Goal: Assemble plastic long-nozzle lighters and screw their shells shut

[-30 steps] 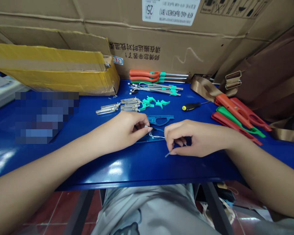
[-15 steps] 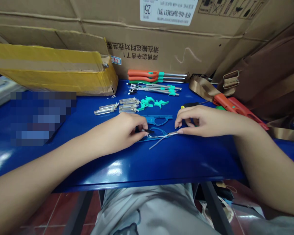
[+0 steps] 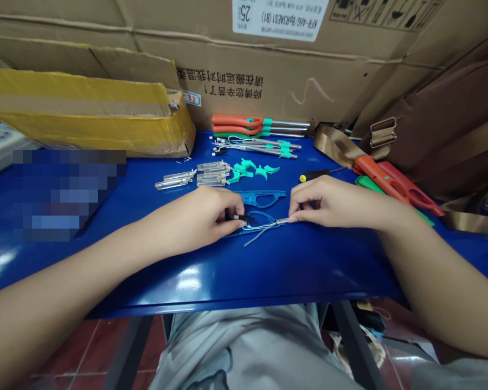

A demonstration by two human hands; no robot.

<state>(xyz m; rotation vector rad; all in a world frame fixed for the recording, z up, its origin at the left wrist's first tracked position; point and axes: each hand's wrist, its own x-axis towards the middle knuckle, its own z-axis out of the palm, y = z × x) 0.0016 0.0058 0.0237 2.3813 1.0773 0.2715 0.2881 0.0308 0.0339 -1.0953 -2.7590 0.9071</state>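
Note:
My left hand [image 3: 220,212] pinches a small black igniter [image 3: 246,218] with a white tip. White wires [image 3: 260,226] run from it to a thin metal lighter tube [image 3: 282,221], whose end my right hand [image 3: 315,203] grips between thumb and fingers. A thin clear hose [image 3: 255,236] sticks out toward me. Under these parts lies a blue lighter handle shell [image 3: 264,216], partly covered by my left hand. Just behind it is a second blue shell half [image 3: 266,199]. Green triggers [image 3: 242,170] and clear fuel tanks [image 3: 213,174] lie farther back.
Orange and green lighters [image 3: 238,125] and wired metal tubes [image 3: 264,145] lie along the back. A screwdriver [image 3: 315,175] and red and orange handle shells [image 3: 390,181] lie to the right. A yellow-taped box [image 3: 146,127] stands back left, before a large carton [image 3: 268,65].
My right hand has moved slightly left, and its fingers have closed onto the metal tube's end. My left hand stays nearly still with the igniter.

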